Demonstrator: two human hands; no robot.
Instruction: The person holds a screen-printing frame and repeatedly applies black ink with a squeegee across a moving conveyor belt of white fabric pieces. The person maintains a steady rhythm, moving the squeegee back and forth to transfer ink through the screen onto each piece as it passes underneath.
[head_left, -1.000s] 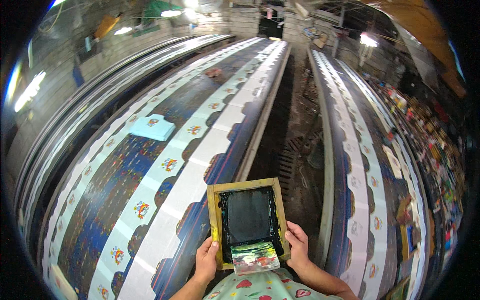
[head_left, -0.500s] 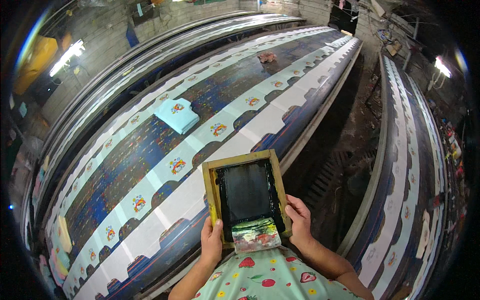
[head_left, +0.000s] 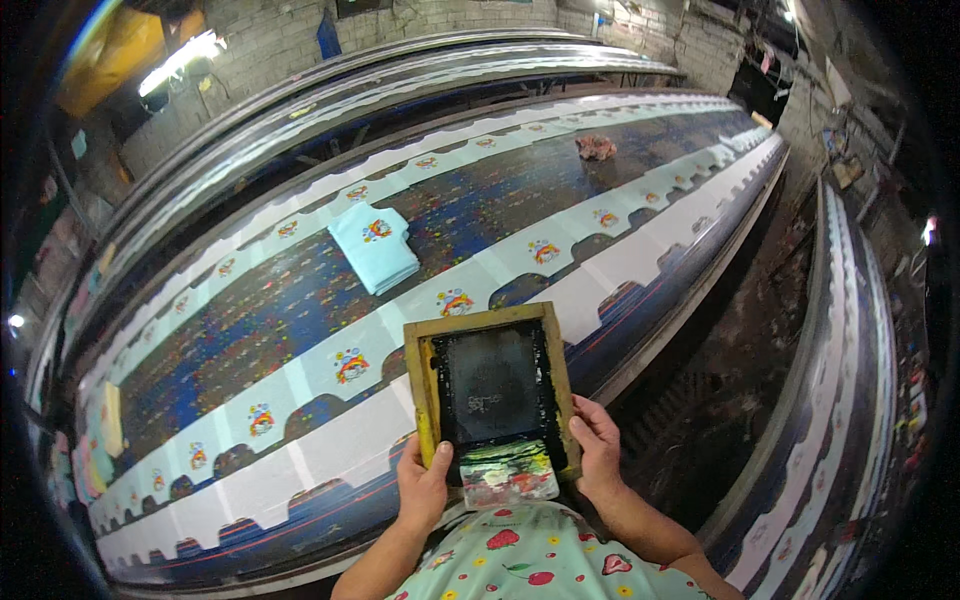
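A wooden-framed printing screen (head_left: 488, 370) is in front of my body, tilted, with dark mesh and black ink smears along its inner edges. My left hand (head_left: 423, 485) grips its lower left side, thumb in front. At the lower right side, my right hand (head_left: 598, 445) holds the frame, its fingers partly hidden behind the wood. Inside the near end rests a squeegee (head_left: 510, 475), its flat face smeared with green, yellow, white and red. Neither hand visibly touches it. Just beyond the screen, pale scalloped fabric pieces (head_left: 310, 385) with colourful printed motifs lie along the table.
The long printing table (head_left: 270, 350) is dark and paint-speckled. On it lie a folded light-blue cloth stack (head_left: 372, 250) and a crumpled reddish rag (head_left: 596, 148). Another long table (head_left: 800, 440) runs along the right, across a dark aisle (head_left: 690, 370). A lit tube lamp (head_left: 180, 62) hangs at upper left.
My view has turned left and shifted along the table, so the table and cloth sit differently in the picture. Both hands keep the same hold on the screen; a pale patch now shows in its mesh.
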